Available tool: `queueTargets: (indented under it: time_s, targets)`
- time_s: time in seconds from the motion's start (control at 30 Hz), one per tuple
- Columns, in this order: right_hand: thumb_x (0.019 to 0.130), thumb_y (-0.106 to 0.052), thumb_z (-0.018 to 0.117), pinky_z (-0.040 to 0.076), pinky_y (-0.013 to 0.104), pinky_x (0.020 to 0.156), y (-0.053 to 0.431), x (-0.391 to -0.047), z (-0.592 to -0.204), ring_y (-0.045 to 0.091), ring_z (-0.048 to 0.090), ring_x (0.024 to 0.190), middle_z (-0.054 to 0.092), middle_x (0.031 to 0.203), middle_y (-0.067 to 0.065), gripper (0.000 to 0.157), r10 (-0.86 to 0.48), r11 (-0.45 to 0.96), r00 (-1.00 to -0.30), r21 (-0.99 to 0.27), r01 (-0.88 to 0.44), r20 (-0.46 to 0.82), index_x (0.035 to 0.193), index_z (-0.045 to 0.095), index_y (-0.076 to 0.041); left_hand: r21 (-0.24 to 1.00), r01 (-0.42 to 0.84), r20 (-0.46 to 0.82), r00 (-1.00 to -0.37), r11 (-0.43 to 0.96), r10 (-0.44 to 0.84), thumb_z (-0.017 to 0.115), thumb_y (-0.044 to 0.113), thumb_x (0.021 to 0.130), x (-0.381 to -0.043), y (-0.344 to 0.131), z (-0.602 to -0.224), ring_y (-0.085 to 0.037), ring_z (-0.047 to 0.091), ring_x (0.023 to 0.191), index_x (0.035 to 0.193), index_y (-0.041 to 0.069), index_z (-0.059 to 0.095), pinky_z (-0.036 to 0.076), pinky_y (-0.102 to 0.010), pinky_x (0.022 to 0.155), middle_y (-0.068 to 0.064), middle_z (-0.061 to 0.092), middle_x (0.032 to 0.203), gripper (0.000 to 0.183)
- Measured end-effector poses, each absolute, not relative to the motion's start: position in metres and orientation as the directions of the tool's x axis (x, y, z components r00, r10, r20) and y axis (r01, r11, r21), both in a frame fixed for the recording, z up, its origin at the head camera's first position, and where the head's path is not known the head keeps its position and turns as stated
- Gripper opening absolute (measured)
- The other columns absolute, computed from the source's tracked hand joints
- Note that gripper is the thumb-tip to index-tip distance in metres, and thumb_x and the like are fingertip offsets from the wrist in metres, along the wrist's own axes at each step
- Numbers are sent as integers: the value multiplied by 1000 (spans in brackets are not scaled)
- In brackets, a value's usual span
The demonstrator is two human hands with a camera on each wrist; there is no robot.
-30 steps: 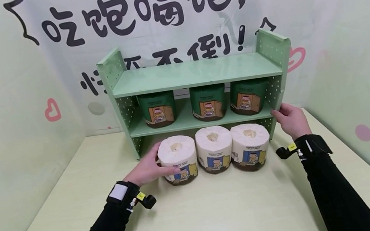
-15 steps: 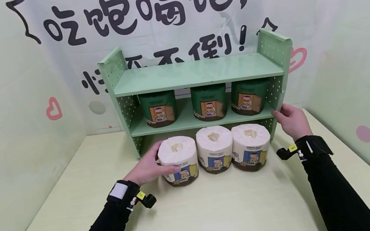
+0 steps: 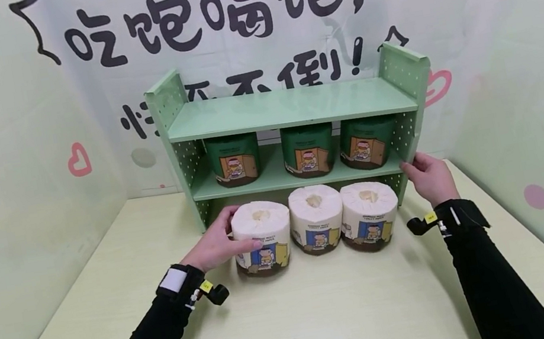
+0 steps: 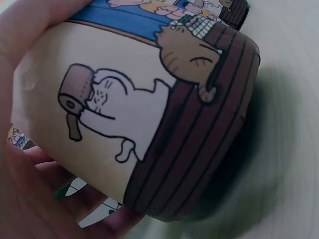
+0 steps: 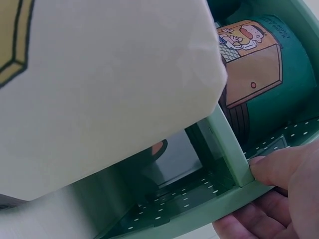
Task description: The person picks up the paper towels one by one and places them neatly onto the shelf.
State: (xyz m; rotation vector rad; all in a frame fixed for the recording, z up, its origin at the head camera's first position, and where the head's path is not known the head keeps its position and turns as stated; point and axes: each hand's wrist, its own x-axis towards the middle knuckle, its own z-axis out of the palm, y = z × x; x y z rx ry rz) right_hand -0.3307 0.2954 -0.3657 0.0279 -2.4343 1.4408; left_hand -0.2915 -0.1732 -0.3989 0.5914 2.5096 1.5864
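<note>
Outward from the shelf [image 3: 291, 107] creeps the leftmost white roll [image 3: 262, 228], gripped by my left hand [image 3: 217, 244]; my right hand [image 3: 431, 179] pinches the shelf's side. Probably light, squashy: I'd cup its sides.

leftmost white paper roll [image 3: 270, 231] | roughly upright | green shelf [image 3: 289, 108] | standing behind

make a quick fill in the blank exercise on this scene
The shelf bears ____ dark green rolls.
Of the white rolls, the left hand grips the one on the ____.
The right hand holds the side of the shelf, which is pale ____.
Missing words: three; left; green.
</note>
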Motion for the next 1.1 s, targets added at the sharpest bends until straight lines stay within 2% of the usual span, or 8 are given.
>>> queueTargets:
  time_s: [0.4,0.67,0.87,1.1]
  targets:
    - [105,-24,52,42,50,100,298,-329,-367,27,53,117,55,132,20,46,158,486,-951,-859,-159,265,144,46,-1,938,277,174,-896,207,410,82,21,83,-290,-169,-392,-24,57,110,145,15,32,46,-52,94,-12,56,128,79]
    - [105,-22,52,43,48,99,297,-333,-368,26,53,116,55,132,20,45,166,486,-948,-859,-161,271,144,47,0,930,320,222,-881,180,417,80,22,84,-283,-167,-376,-24,55,112,145,16,32,47,-53,93,-10,53,132,78]
    - [105,-22,53,43,47,100,294,-334,-369,25,54,115,56,131,19,44,159,469,-950,-867,-169,271,144,47,0,928,363,293,-845,78,446,76,15,85,-275,-169,-357,-28,53,115,146,11,30,47,-53,92,-14,50,133,77]
    - [105,-24,52,43,48,100,296,-333,-368,26,53,116,56,131,20,46,154,477,-948,-861,-176,278,144,46,0,877,481,434,-806,17,403,68,16,86,-274,-172,-326,-32,54,112,148,10,30,52,-50,86,-16,50,132,73]
